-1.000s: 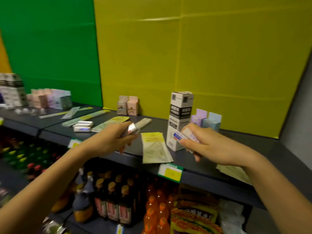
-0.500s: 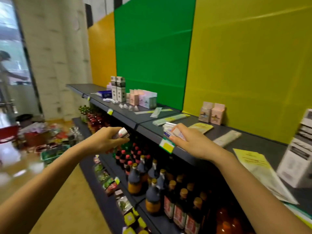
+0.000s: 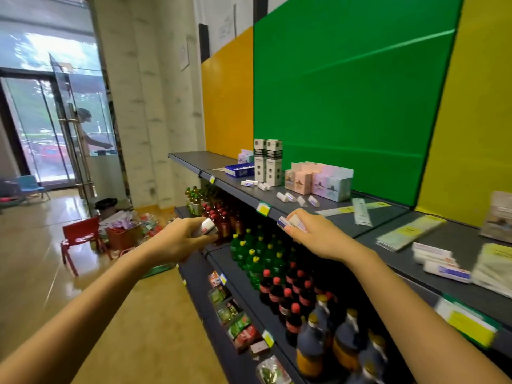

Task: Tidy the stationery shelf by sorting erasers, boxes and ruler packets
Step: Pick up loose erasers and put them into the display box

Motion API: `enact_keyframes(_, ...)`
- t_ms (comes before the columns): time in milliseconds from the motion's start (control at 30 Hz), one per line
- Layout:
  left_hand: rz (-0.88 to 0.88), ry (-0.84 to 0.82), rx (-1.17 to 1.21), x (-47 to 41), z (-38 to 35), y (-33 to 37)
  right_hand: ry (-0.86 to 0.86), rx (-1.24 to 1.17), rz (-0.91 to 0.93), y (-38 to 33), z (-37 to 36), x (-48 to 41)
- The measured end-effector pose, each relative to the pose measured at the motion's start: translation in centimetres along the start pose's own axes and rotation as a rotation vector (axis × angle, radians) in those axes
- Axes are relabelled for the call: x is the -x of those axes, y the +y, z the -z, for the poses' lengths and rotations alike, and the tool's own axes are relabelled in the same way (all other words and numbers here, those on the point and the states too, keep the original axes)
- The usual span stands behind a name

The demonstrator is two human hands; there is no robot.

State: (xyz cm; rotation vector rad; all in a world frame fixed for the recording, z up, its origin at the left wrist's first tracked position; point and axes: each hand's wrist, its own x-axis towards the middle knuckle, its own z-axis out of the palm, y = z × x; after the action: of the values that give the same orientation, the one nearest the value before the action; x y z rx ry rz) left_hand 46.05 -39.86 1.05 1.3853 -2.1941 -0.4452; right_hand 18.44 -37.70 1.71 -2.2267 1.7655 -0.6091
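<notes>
My left hand (image 3: 181, 239) grips a small wrapped eraser (image 3: 208, 227) in front of the shelf's edge. My right hand (image 3: 318, 236) holds two wrapped erasers (image 3: 291, 222) over the front edge of the grey stationery shelf (image 3: 304, 210). Loose erasers (image 3: 297, 199) lie on the shelf beyond my hands, more of them (image 3: 256, 184) near two tall white-and-black boxes (image 3: 268, 162). Pastel boxes (image 3: 318, 180) stand in a row against the green wall. Ruler packets (image 3: 360, 210) lie flat to the right, with a stack of erasers (image 3: 440, 263) further right.
A blue flat box (image 3: 239, 169) sits at the shelf's far left. Bottled drinks (image 3: 263, 261) fill the lower shelves. A red child's chair (image 3: 80, 239) and a heap of goods stand on the floor to the left. A person stands beyond the glass door (image 3: 72, 128).
My view has swung left along the shelf. Both hands, holding the same erasers, have moved left from the yellow-backed section to the section in front of the green wall.
</notes>
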Motion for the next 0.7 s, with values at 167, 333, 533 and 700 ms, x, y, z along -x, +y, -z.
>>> enact_keyframes(167,0.038,0.065,-0.016,-3.6,1.0,-6.1,-0.035,0.004,0.006,-2.4,-3.9,-8.4)
enact_keyframes(333,0.128,0.069,0.091,-7.6,1.0,-13.1,-0.037,-0.051,0.036,-3.2,-8.2,-17.0)
enact_keyframes(533,0.157,0.132,0.091,-15.9,4.2,-19.8,-0.026,-0.086,0.067,-4.1,-10.6,-29.1)
enact_keyframes(700,0.136,0.187,0.043,-21.9,6.6,-24.8,0.017,-0.106,0.053,-5.0,-11.7,-37.3)
